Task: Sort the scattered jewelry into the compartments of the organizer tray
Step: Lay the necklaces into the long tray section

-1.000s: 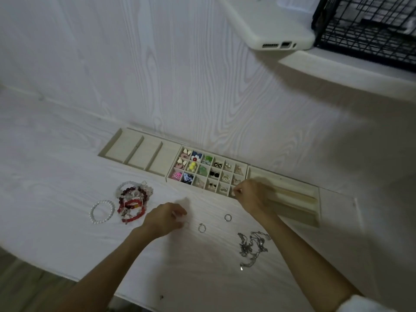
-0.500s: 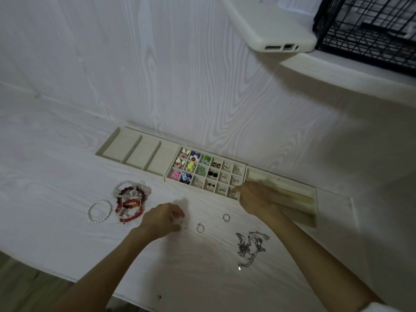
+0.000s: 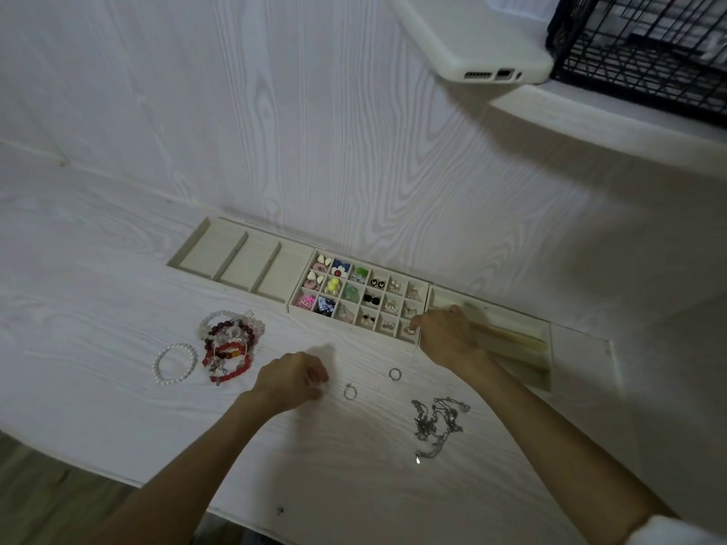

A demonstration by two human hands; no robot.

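The beige organizer tray (image 3: 236,257) lies against the wall, with long compartments on the left, a small-cell grid (image 3: 420,287) of earrings in the middle and ring slots (image 3: 511,336) on the right. My right hand (image 3: 444,336) reaches the grid's front right cell, its fingertips pinching a small silver piece there. My left hand (image 3: 289,379) rests curled on the table and pinches a small ring at its fingertips. Two silver rings (image 3: 349,391) (image 3: 394,374) lie between my hands. A tangle of silver necklaces (image 3: 436,422) sits under my right forearm.
A pile of red and pink bead bracelets (image 3: 230,348) and a white pearl bracelet (image 3: 175,363) lie left of my left hand. A phone in a white case (image 3: 472,37) and a black wire basket (image 3: 645,45) sit on a shelf above.
My left hand has closed its fingers on a small ring on the table. My right hand has stayed at the grid's front right corner, shifting only slightly.
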